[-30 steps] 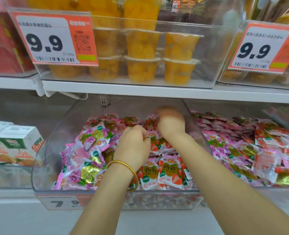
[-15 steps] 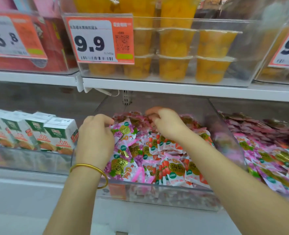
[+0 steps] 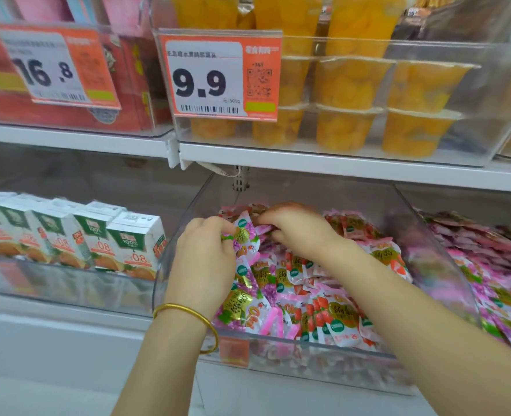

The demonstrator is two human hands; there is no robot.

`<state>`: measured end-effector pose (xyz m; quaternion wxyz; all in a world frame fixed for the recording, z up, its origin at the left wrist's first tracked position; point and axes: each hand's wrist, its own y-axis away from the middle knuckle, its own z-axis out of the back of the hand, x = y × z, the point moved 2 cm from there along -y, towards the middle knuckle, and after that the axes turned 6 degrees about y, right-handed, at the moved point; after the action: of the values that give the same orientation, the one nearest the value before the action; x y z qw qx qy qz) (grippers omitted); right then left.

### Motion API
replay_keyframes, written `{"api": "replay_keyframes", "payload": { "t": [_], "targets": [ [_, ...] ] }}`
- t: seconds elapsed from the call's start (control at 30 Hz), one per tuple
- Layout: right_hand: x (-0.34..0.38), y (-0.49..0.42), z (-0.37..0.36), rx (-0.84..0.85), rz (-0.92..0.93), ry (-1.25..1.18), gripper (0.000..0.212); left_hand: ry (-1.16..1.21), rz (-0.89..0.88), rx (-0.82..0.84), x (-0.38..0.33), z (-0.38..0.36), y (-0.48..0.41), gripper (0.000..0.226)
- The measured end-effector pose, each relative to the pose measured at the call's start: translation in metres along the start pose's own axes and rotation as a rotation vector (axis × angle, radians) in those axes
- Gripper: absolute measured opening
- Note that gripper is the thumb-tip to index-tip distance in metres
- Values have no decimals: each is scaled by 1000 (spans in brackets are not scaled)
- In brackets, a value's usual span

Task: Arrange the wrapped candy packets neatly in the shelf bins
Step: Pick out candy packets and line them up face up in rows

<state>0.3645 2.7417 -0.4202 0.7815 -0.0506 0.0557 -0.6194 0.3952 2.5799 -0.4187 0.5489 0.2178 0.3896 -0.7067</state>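
While price tags reading 16.8 [image 3: 50, 67] and 9.9 [image 3: 209, 82] hang at upper left, the left hand [image 3: 201, 265] pinches a purple candy packet [image 3: 243, 235] in the clear bin [image 3: 332, 366] at centre frame, fingers curled; the right hand [image 3: 296, 228] clutches pink packets [image 3: 263, 228]. Since a second ago, the view has swung left and the left hand has moved to the bin's left side.

The right hand [image 3: 296, 228] hides its fingertips among the candy packets [image 3: 314, 298]; its grip cannot be told.

Upper right, stacked fruit cups [image 3: 350, 85] behind a 9.9 price tag [image 3: 218, 79]; middle left, a row of juice cartons [image 3: 98, 235].
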Motion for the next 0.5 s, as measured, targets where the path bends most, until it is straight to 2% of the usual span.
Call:
{"api": "replay_keyframes", "payload": {
  "t": [0.13,0.2,0.27,0.33,0.4,0.43,0.5],
  "targets": [
    [-10,32,18,-17,-37,110,39,9,4,8,-2,0,0,24],
    [-19,51,26,-110,-90,118,39,77,-8,5,-9,0,3,20],
    [-23,67,32,-261,-92,-39,44,243,30,43,-21,-4,7,14],
    [-21,77,35,-353,-5,-140,50,542,147,182,-34,-12,14,17],
    [-17,84,34,-394,68,-114,53,809,258,388,-48,-23,21,22],
    [-16,87,34,-403,69,-129,56,888,270,460,-53,-27,24,20],
    [-17,99,38,-418,25,-270,67,942,270,474,-57,-35,26,23]
  ]
}}
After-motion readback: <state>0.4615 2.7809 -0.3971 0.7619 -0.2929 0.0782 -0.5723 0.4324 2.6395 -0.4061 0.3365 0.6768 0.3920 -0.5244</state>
